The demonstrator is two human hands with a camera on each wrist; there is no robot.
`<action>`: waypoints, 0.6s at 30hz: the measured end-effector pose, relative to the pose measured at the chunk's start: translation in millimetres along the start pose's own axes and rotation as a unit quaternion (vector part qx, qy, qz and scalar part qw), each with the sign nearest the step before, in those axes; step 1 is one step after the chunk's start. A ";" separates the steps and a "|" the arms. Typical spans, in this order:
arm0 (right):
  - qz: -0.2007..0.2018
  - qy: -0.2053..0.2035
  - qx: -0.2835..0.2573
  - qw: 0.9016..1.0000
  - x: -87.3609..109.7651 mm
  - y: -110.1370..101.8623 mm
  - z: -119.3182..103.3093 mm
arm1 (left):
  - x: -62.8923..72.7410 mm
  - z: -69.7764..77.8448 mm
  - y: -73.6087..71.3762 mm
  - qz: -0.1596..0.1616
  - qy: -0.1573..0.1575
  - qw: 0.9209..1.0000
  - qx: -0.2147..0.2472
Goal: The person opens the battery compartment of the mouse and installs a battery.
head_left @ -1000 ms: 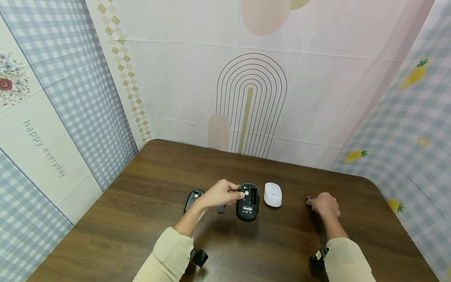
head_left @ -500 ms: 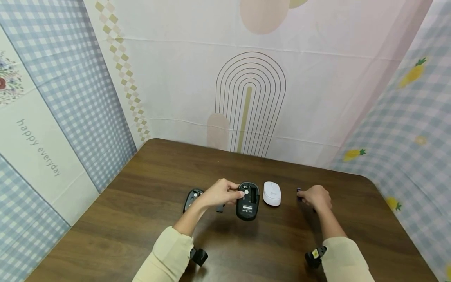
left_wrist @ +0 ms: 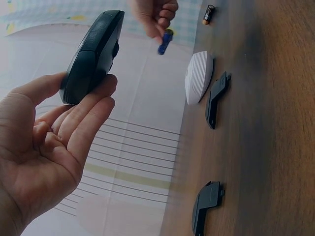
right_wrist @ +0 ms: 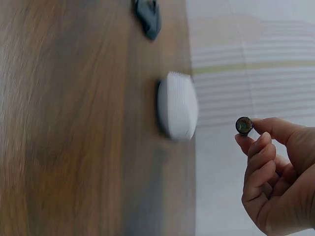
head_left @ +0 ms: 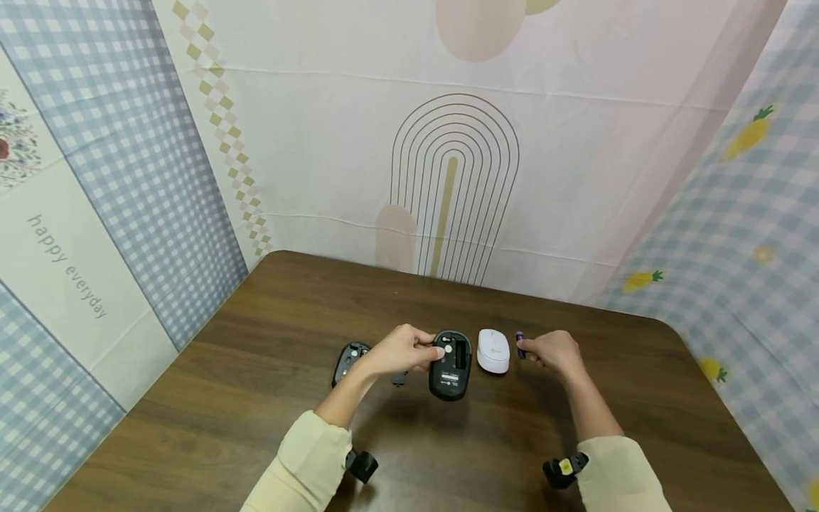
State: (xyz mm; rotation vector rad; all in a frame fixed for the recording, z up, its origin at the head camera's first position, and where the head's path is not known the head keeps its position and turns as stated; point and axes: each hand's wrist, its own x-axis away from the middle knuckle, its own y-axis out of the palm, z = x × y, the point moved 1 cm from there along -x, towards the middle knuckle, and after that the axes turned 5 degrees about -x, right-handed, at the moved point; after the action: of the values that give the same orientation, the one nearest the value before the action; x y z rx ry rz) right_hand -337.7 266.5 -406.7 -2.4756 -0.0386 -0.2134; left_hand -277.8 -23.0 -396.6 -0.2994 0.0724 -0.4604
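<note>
In the head view my left hand (head_left: 399, 350) holds a black computer mouse (head_left: 451, 380) by its edge, above the table. Its underside faces me and shows an open battery slot. My right hand (head_left: 557, 350) pinches a small purple-blue battery (head_left: 520, 346) between thumb and finger. In the right wrist view the battery (right_wrist: 244, 126) is seen end-on, raised off the table. Between the hands a white mouse (head_left: 493, 352) sits on the tabletop. The left wrist view shows the black mouse (left_wrist: 91, 54) side-on, with my left fingers (left_wrist: 91, 115) under it.
Another dark mouse (head_left: 350, 358) lies on the wooden table (head_left: 307, 299), partly behind my left forearm. A small dark cover piece (head_left: 399, 378) lies near my left hand. The left wrist view shows a second battery (left_wrist: 209, 14) on the table. A patterned cloth (head_left: 320, 142) hangs behind.
My right hand has lifted off the tabletop on the right and moved left with the battery, towards the white mouse. The left hand and the black mouse have stayed in place.
</note>
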 end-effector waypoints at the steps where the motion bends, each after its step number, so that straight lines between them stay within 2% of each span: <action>1: -0.004 -0.006 -0.008 1.000 1.6 1.5 -3.2 | 0.0 0.2 0.1 0.001 0.001 1.000 -0.001; 5: -0.017 -0.033 -0.024 0.999 9.8 6.4 -18.5 | 0.5 1.1 0.4 0.003 0.003 1.000 -0.002; 13: -0.029 -0.080 0.004 0.996 34.7 13.9 -50.2 | -0.6 -0.8 -0.6 0.003 -0.004 1.000 -0.005; 18: -0.041 -0.090 -0.023 0.995 49.0 21.3 -63.4 | -0.7 -2.7 -0.1 0.004 -0.008 1.000 -0.006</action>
State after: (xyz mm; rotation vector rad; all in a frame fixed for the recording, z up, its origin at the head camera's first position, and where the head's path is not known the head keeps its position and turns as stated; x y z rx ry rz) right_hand -296.7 209.7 -362.3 -2.5339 -0.2132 -0.0251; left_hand -278.8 -23.5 -399.2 -0.3140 0.0605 -0.4488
